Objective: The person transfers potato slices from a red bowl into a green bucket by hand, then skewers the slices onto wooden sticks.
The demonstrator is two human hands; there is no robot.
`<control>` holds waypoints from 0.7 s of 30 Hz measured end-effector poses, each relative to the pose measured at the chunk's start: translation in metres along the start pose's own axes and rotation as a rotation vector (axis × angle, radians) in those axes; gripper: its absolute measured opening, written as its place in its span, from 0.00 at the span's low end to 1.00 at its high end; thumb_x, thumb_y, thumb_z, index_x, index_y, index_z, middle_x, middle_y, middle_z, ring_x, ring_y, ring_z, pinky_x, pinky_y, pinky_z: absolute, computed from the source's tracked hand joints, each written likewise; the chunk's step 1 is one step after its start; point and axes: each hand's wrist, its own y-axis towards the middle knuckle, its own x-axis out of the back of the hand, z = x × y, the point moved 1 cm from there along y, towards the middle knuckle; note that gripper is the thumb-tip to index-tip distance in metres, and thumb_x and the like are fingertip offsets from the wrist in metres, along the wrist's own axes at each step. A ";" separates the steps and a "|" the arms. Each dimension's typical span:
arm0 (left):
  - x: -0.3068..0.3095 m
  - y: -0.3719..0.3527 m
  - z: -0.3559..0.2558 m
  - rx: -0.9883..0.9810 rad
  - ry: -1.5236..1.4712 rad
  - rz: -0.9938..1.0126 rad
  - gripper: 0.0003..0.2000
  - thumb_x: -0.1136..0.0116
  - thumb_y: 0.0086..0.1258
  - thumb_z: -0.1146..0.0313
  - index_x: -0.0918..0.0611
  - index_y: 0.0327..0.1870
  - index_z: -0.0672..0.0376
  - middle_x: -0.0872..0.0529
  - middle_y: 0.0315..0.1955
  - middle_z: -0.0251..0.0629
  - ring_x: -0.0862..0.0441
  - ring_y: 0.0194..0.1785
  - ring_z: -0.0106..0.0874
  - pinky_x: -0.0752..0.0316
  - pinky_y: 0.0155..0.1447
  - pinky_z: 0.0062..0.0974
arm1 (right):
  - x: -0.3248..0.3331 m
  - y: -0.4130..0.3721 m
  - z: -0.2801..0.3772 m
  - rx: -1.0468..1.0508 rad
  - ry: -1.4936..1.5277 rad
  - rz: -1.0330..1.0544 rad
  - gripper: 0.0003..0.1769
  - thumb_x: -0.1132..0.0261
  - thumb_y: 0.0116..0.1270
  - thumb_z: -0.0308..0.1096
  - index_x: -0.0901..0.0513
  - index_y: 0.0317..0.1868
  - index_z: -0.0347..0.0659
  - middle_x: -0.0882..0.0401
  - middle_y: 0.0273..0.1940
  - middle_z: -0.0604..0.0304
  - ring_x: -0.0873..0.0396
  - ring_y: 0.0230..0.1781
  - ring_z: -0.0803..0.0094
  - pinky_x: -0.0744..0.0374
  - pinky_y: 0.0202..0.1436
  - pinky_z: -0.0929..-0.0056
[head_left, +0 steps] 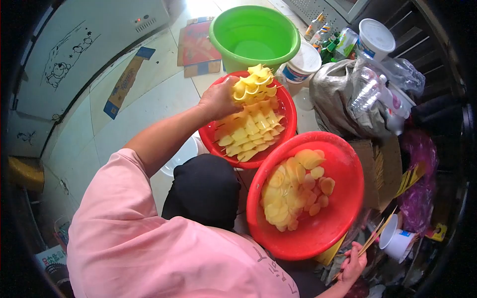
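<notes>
Potato slices (285, 193): pale yellow, apparently potato, divided between two red basins and the left hand; many are threaded, while a sizeable pile is loose, so the work looks well along but unfinished.
Near red basin (351, 176): the broadest vessel, beside the dark-clothed knee (203, 191); the unthreaded pile lies toward its left side, flat rounds overlapping, some large, some small, with a damp sheen.
Green tub (253, 44): beyond the far basin; no slices show inside.
Far red basin (293, 116): holds the threaded slices (248, 131) in crowded rows, curled and folded along their sticks, edges ruffled, surfaces glistening.
Left hand (222, 98): closed around a skewered bunch (256, 84), raised over the far basin; its slices bend into open loops, with stick tips poking out at the right.
Right hand (354, 261): fingers closed on several bare sticks (371, 239), just beyond the near basin's lower right rim; nothing is threaded on the visible lengths.
Single slices: thin and smooth-edged, the smallest rounds lying at the pile's right edge.
</notes>
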 end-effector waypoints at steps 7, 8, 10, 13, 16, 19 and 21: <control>0.005 -0.020 -0.005 -0.421 0.059 -0.333 0.29 0.34 0.49 0.62 0.28 0.54 0.56 0.18 0.41 0.46 0.20 0.46 0.45 0.29 0.53 0.40 | 0.005 -0.001 -0.003 0.029 -0.028 0.007 0.12 0.41 0.68 0.35 0.24 0.46 0.36 0.27 0.23 0.62 0.41 0.08 0.85 0.46 0.10 0.87; 0.002 -0.021 -0.001 -0.424 0.059 -0.341 0.29 0.34 0.49 0.62 0.28 0.54 0.56 0.18 0.41 0.46 0.20 0.46 0.45 0.29 0.53 0.40 | 0.006 -0.002 -0.003 0.037 -0.024 0.007 0.12 0.41 0.68 0.35 0.24 0.46 0.36 0.27 0.23 0.62 0.41 0.08 0.85 0.46 0.10 0.87; -0.006 -0.023 0.005 -0.535 0.250 -0.255 0.31 0.32 0.46 0.63 0.29 0.56 0.55 0.18 0.41 0.44 0.20 0.45 0.44 0.29 0.52 0.40 | 0.007 -0.003 -0.004 0.024 -0.072 -0.011 0.11 0.42 0.68 0.34 0.24 0.46 0.36 0.27 0.23 0.61 0.41 0.08 0.85 0.46 0.10 0.87; 0.000 -0.034 -0.003 -0.564 0.184 -0.257 0.31 0.32 0.45 0.63 0.28 0.55 0.55 0.18 0.41 0.44 0.20 0.45 0.43 0.30 0.54 0.40 | 0.010 0.000 -0.009 0.035 -0.073 0.012 0.11 0.42 0.68 0.34 0.24 0.46 0.36 0.26 0.23 0.61 0.40 0.08 0.85 0.46 0.10 0.87; -0.005 -0.033 0.002 -0.574 0.192 -0.262 0.29 0.35 0.47 0.64 0.28 0.55 0.53 0.18 0.42 0.45 0.20 0.45 0.43 0.30 0.54 0.39 | 0.007 -0.004 -0.004 0.006 -0.083 0.009 0.11 0.42 0.68 0.33 0.24 0.46 0.36 0.26 0.23 0.61 0.40 0.08 0.85 0.45 0.10 0.87; 0.005 -0.023 -0.007 -0.491 0.175 -0.138 0.31 0.34 0.48 0.62 0.29 0.57 0.53 0.20 0.45 0.48 0.22 0.50 0.45 0.30 0.58 0.37 | -0.008 -0.015 0.021 -0.074 -0.138 -0.026 0.11 0.41 0.69 0.35 0.22 0.48 0.40 0.26 0.26 0.68 0.38 0.13 0.85 0.41 0.15 0.86; 0.016 -0.006 -0.015 -0.390 -0.261 -0.201 0.35 0.30 0.46 0.60 0.29 0.59 0.55 0.21 0.46 0.50 0.24 0.52 0.49 0.31 0.59 0.38 | -0.010 -0.016 0.024 -0.087 -0.129 -0.032 0.11 0.40 0.67 0.33 0.22 0.48 0.39 0.26 0.26 0.68 0.38 0.14 0.86 0.41 0.16 0.86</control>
